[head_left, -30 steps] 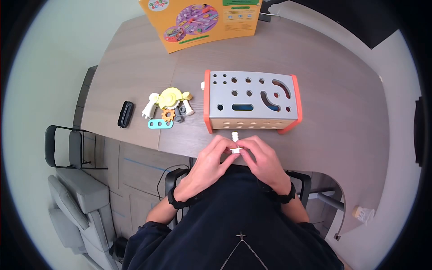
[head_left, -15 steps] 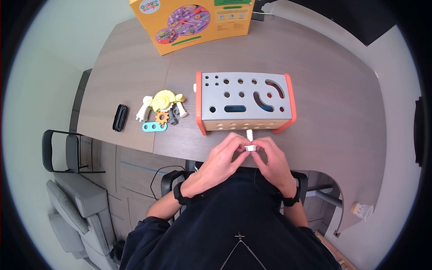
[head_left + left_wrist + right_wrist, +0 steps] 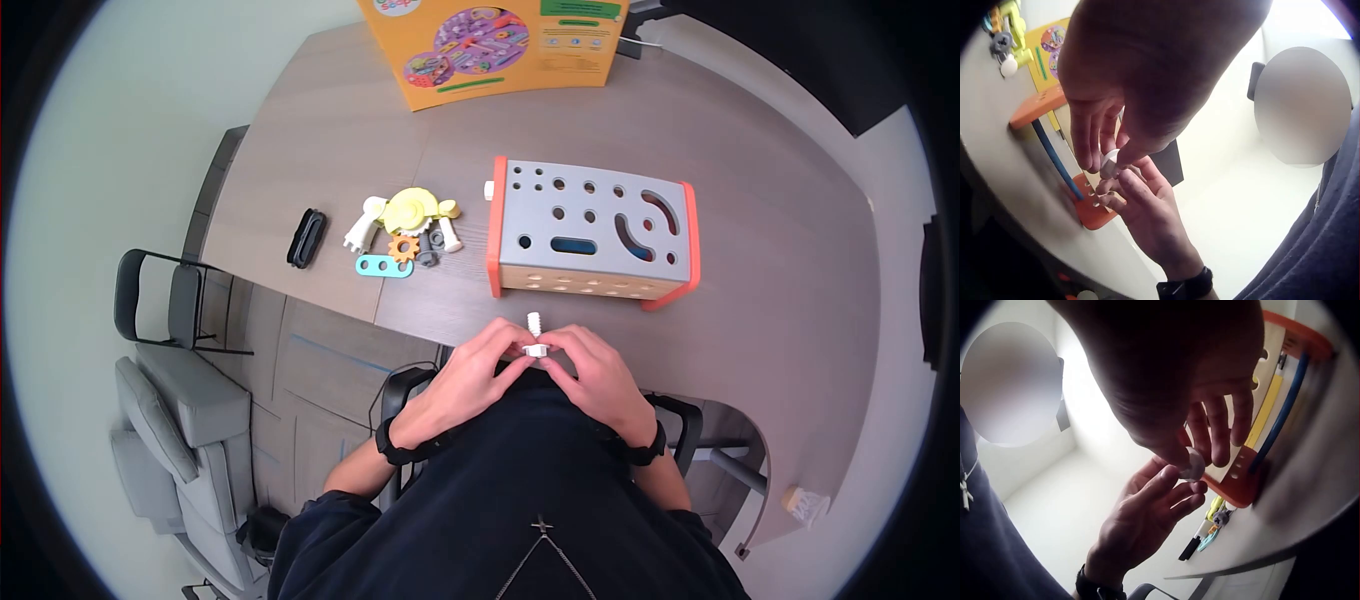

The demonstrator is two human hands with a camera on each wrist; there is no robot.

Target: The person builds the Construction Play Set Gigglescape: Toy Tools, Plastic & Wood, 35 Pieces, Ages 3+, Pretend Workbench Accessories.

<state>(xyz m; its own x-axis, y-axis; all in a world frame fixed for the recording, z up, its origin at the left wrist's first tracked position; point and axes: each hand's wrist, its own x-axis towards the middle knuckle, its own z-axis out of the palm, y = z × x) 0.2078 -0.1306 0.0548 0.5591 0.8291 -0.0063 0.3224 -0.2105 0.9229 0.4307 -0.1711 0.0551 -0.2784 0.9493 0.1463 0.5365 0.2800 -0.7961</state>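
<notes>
A white threaded bolt [image 3: 534, 323] with a white hexagonal piece [image 3: 537, 351] at its lower end is held upright at the table's front edge. The left hand [image 3: 477, 375] pinches it from the left between thumb and fingers. From the right, the thumb and fingers of the right hand [image 3: 598, 378] pinch the same piece. In the left wrist view the white piece [image 3: 1110, 164] sits between both hands' fingertips; the right wrist view shows it [image 3: 1193, 465] partly covered by fingers. Behind the hands stands a grey-topped toy box [image 3: 595, 225] with orange ends.
Left of the box lie a yellow-green toy piece [image 3: 411, 211], an orange gear [image 3: 403, 249], a turquoise strip [image 3: 384, 266] and grey and cream parts. Farther left is a black case [image 3: 307, 238]. A yellow carton [image 3: 510, 50] stands at the back.
The head view has shifted, so the tabletop appears farther right. Both hands still pinch the white pieces, and the bolt now appears lower and farther from the toy box.
</notes>
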